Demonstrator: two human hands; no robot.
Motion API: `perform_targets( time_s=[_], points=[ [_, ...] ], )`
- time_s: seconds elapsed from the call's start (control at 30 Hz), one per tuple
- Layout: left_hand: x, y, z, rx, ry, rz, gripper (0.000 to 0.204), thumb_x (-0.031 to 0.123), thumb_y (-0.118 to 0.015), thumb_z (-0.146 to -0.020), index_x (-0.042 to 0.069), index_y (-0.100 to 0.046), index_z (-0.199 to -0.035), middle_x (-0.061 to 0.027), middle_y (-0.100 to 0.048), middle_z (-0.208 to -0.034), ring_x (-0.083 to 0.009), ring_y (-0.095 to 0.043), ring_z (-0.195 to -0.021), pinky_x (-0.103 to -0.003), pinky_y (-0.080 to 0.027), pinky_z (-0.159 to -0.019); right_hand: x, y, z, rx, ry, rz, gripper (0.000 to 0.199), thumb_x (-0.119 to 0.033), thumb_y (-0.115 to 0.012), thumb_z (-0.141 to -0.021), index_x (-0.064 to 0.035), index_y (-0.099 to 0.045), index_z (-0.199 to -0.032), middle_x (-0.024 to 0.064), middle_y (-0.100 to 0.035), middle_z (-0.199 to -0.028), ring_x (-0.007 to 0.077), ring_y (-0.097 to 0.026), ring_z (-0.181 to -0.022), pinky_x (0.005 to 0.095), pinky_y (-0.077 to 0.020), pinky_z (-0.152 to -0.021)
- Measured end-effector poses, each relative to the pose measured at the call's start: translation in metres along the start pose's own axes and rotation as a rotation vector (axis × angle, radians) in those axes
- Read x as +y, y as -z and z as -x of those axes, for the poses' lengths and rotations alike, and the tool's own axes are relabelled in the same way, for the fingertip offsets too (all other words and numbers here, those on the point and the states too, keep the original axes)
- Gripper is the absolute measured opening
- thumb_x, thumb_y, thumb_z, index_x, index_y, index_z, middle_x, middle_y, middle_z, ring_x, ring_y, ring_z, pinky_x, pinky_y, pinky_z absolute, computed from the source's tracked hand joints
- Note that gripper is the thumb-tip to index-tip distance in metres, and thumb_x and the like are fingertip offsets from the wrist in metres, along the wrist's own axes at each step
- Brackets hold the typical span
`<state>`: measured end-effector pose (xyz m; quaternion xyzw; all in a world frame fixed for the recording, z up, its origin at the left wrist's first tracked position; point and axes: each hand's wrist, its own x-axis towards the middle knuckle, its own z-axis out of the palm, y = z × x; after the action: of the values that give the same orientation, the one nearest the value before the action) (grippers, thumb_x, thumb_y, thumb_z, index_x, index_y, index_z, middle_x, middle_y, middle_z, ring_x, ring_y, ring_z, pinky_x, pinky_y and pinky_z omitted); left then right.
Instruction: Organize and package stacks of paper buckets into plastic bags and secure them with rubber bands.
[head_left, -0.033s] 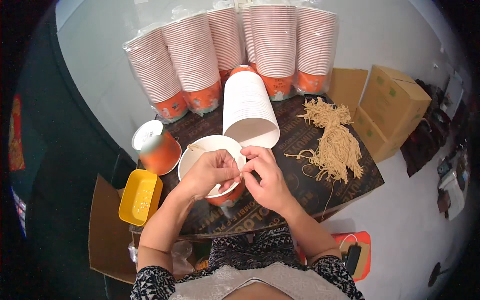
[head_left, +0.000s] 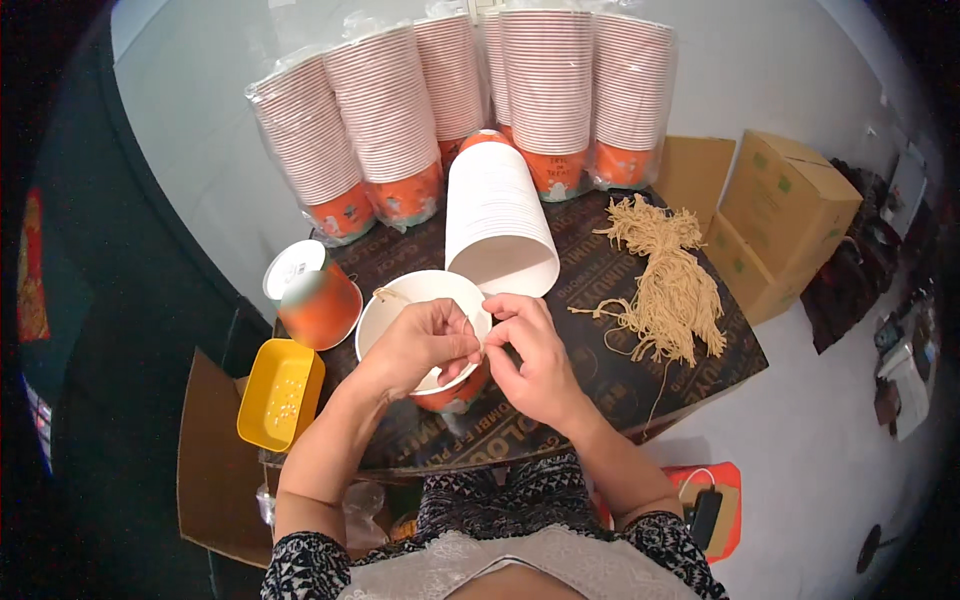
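Note:
An orange paper bucket with a white inside [head_left: 376, 328] stands upright at the near middle of the table. A short piece of tan cord [head_left: 392, 294] shows at its far left rim. Over the bucket, my left hand [head_left: 432, 345] is closed in a pinch, its fingertips by the right side of the rim. Facing it, my right hand [head_left: 528, 355] pinches at the same spot, just outside that rim. The fingertips of both hands nearly meet; whatever is between them is too small to make out.
Behind lies a nested stack of white buckets [head_left: 500, 215]. Wrapped bucket stacks [head_left: 548, 85] line the wall. To the right is a bundle of tan cords [head_left: 665, 280]; to the left, an upturned orange bucket [head_left: 320, 305] and a yellow tray [head_left: 265, 400] with small pale bits. Cardboard boxes [head_left: 785, 200] stand right.

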<state>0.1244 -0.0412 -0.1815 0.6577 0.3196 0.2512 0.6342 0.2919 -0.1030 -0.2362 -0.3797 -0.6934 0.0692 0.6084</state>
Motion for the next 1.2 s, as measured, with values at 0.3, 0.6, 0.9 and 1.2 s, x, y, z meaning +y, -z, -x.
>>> perform_targets(
  time_s=[0.3,0.6,0.9,1.2],
  points=[
    [-0.006,0.001,0.000,-0.048,-0.029,0.021,0.014,-0.005,-0.065,-0.084,-0.001,-0.051,-0.087,-0.0087,-0.061,-0.078,-0.0117,-0.056,-0.061,-0.024,-0.044,-0.051,0.013,0.002,0.005,-0.003,0.105,0.145,0.008,-0.002,-0.061,-0.081,-0.0052,-0.060,-0.089,0.0094,-0.062,-0.104,0.0288,-0.055,-0.103,0.0410,-0.0406,-0.087],
    [-0.012,-0.015,0.009,0.190,-0.182,-0.559,0.013,0.001,-0.063,-0.086,0.000,-0.052,-0.092,-0.0104,-0.061,-0.078,-0.0163,-0.061,-0.069,-0.029,-0.049,-0.061,0.017,-0.006,-0.001,-0.099,0.035,0.171,0.009,-0.003,-0.059,-0.082,-0.0014,-0.062,-0.091,0.0101,-0.059,-0.113,0.0293,-0.050,-0.113,0.0429,-0.0381,-0.091],
    [-0.014,-0.026,0.012,0.375,-0.653,-0.920,0.017,-0.004,-0.062,-0.079,0.001,-0.051,-0.091,-0.0197,-0.058,-0.086,-0.0414,-0.060,-0.076,-0.045,-0.049,-0.064,0.023,-0.010,-0.001,-0.152,-0.015,0.050,0.011,0.002,-0.057,-0.082,0.0032,-0.059,-0.093,0.0132,-0.055,-0.105,0.0322,-0.048,-0.102,0.0393,-0.0398,-0.091],
    [-0.018,-0.027,0.012,0.401,-0.719,-0.985,0.021,-0.003,-0.066,-0.077,0.000,-0.050,-0.091,-0.0182,-0.055,-0.083,-0.0403,-0.058,-0.072,-0.045,-0.048,-0.061,0.025,-0.002,-0.003,-0.195,-0.082,-0.064,0.010,0.001,-0.057,-0.085,0.0030,-0.057,-0.095,0.0116,-0.053,-0.104,0.0284,-0.049,-0.101,0.0351,-0.0413,-0.090]
  ],
)
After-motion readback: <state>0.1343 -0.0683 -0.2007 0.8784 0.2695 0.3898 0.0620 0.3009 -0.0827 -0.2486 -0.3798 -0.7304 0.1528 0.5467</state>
